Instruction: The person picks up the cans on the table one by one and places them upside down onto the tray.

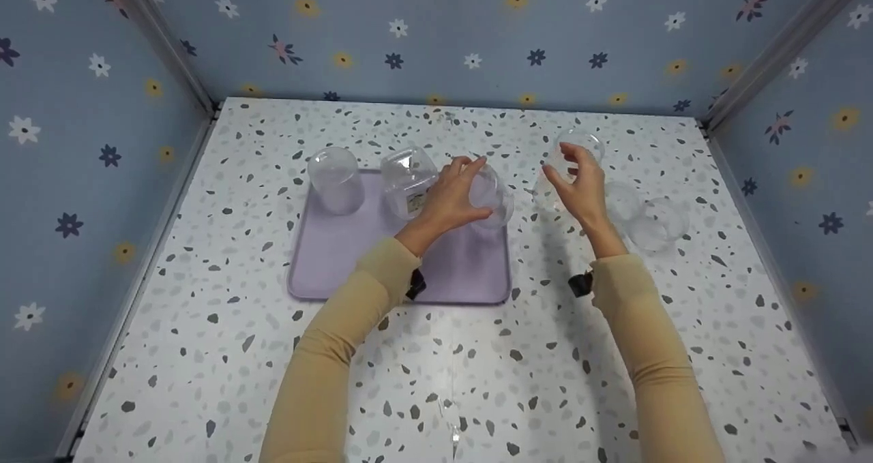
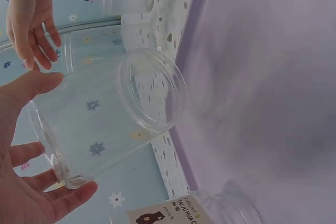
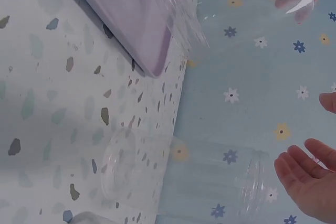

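Observation:
My left hand (image 1: 450,197) grips a clear plastic jar (image 2: 105,114) across its upper end, thumb on one side and fingers on the other. This jar is over the back right corner of the purple tray (image 1: 327,258), its ringed end toward the tray. Beside it on the tray are a clear jar with a bear label (image 2: 163,213) and, at the back left corner, another clear jar (image 1: 335,180). My right hand (image 1: 580,187) has its fingers loosely bent and holds nothing. Close to it, a clear jar (image 3: 184,177) stands upright on the speckled table.
Two more clear containers (image 1: 658,224) (image 1: 622,200) are on the table right of my right hand, partly hard to make out. Blue flower-patterned panels (image 1: 436,40) enclose the back and both sides of the speckled table (image 1: 436,374).

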A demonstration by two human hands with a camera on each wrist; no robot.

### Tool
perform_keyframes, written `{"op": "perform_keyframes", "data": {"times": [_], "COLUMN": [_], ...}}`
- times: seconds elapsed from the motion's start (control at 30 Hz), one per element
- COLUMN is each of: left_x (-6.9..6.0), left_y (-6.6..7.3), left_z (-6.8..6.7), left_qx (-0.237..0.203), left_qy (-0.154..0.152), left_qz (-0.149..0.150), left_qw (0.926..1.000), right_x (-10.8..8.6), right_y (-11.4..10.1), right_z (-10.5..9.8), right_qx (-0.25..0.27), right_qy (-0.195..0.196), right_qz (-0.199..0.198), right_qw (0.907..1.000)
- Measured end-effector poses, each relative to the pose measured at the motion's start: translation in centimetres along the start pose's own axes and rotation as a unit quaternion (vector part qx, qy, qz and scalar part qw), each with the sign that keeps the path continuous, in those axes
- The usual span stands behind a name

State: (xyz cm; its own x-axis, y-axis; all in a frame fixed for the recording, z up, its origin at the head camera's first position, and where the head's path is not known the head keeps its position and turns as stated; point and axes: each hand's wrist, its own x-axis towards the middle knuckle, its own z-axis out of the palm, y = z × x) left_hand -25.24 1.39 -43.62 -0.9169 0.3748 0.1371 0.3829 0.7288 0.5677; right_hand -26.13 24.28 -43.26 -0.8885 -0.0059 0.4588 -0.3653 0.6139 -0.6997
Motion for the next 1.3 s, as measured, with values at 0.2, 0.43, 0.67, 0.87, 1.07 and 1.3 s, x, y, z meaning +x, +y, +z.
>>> {"op": "perform_keyframes", "data": {"times": [0.2, 0.43, 0.67, 0.87, 1.07, 1.3], "left_x": [0.8, 2.1, 3.2, 4.0, 4.7, 5.3], "left_y": [0.1, 0.2, 0.1, 0.1, 0.1, 0.3], "left_z": [0.0, 0.1, 0.1, 0.2, 0.5, 0.8], "left_qx": [0.043, 0.087, 0.123, 0.132, 0.125, 0.132], "left_qy": [-0.033, -0.067, -0.074, -0.084, -0.087, -0.091], "left_qz": [0.000, -0.020, -0.025, -0.034, -0.049, -0.063], "left_qw": [0.9986, 0.9938, 0.9893, 0.9872, 0.9872, 0.9850], "right_x": [1.3, 2.7, 3.5, 4.2, 4.8, 5.3], "right_y": [0.2, 0.6, 1.1, 1.6, 1.9, 2.1], "right_z": [-0.4, -0.8, -1.3, -1.6, -1.7, -1.5], "right_qx": [-0.051, -0.091, -0.155, -0.203, -0.231, -0.242], "right_qy": [0.005, -0.018, -0.051, -0.085, -0.118, -0.150], "right_qz": [-0.043, -0.052, -0.032, 0.043, 0.117, 0.160], "right_qw": [0.9978, 0.9943, 0.9861, 0.9746, 0.9586, 0.9451]}}
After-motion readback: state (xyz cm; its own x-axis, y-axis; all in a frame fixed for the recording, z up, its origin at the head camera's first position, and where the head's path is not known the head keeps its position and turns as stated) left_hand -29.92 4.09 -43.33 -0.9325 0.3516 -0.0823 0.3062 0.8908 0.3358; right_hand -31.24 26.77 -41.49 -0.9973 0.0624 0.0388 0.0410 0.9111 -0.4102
